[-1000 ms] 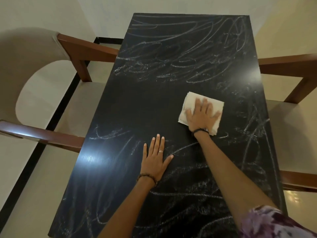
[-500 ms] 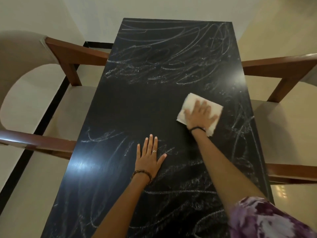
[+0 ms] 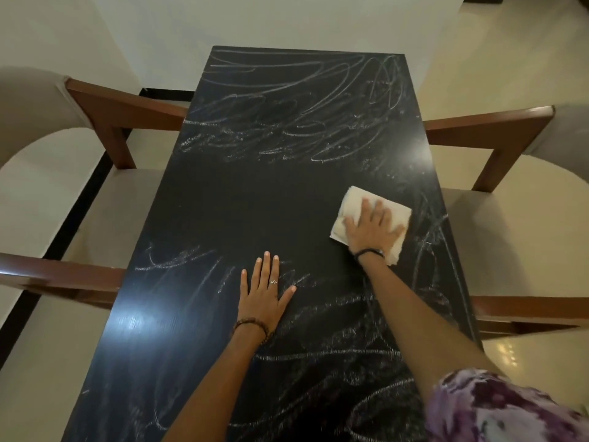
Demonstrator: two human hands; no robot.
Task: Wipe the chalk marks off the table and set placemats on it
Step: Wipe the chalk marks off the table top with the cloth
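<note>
Across the long black rectangular wooden table (image 3: 255,202), white scribbled chalk marks (image 3: 287,129) are left at 12 and 6 o'clock; only a middle band looks wiped.

At 3 o'clock the folded white cloth (image 3: 350,202) is pressed flat under the spread right hand (image 3: 373,228); the left hand (image 3: 263,298) is laid flat, fingers straight, at 6 o'clock. Chalk could be smeared by a loaded cloth, or the cloth pushed off the near right edge. No placemats are seen.
</note>
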